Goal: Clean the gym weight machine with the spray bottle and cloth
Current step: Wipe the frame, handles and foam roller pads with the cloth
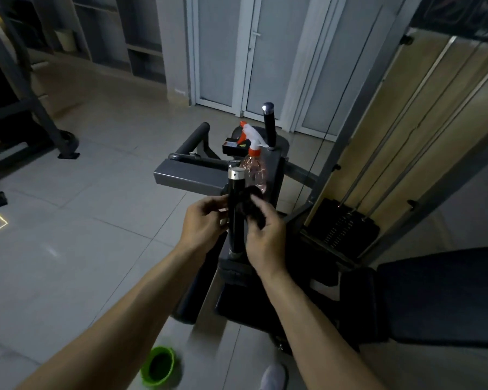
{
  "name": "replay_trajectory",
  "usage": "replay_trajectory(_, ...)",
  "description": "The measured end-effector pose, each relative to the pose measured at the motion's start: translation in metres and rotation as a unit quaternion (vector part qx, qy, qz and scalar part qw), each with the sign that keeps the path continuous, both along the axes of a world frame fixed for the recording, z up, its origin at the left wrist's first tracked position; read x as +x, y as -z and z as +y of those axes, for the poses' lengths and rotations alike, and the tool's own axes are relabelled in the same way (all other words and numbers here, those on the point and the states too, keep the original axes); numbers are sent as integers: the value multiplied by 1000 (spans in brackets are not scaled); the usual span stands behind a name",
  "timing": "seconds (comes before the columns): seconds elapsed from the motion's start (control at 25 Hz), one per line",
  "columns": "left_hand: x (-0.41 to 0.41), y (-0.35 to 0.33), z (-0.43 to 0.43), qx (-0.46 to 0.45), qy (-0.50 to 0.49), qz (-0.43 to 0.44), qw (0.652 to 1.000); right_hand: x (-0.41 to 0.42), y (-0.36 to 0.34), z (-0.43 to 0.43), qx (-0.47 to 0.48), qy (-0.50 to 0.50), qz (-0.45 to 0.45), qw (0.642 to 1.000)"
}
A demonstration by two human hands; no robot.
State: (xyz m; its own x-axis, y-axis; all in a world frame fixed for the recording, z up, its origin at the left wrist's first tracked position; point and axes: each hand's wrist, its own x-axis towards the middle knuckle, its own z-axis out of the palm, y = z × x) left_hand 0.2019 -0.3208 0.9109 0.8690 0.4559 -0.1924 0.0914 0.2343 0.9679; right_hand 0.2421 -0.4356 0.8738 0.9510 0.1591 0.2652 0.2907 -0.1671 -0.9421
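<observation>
— Cloth [254, 205]: who has it?
— The right hand [265, 237] pinches it, dark, soft and bunched, against the right side of the upright handle [235, 204]. The left hand [204, 222] curls in at the handle's other side. Whether it grips the post or a cloth end, I cannot tell.
— Why both hands there?
— Probably one steadies while the other rubs round the grip. It is a matte black cylinder with a shiny metal cap.
— And the spray bottle [255, 164]?
— Parked upright on the machine's grey pad [189, 175] just behind the handle, presumably to keep it in reach. It has a clear pinkish body and a white-and-orange trigger. Further right are the weight stack [347, 225] and the dark padded seat [440, 294].
</observation>
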Motion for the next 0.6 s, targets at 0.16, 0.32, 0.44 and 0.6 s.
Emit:
replay_trajectory(0.16, 2, 2, -3, 6, -2, 0, 1000, -23, 40, -22, -77, 7, -20, 997)
replay_trajectory(0.32, -5, 5, -1, 6, 25, -6, 1000, -39, 59, -47, -221, -6, -61, 973)
replay_trajectory(0.44, -26, 3, 0, 50, -22, -19, 998, -36, 20, -43, -158, -18, -54, 986)
replay_trajectory(0.6, -56, -15, -12, -32, 13, -173, 984, -41, -44, -2, -30, -80, -92, 992)
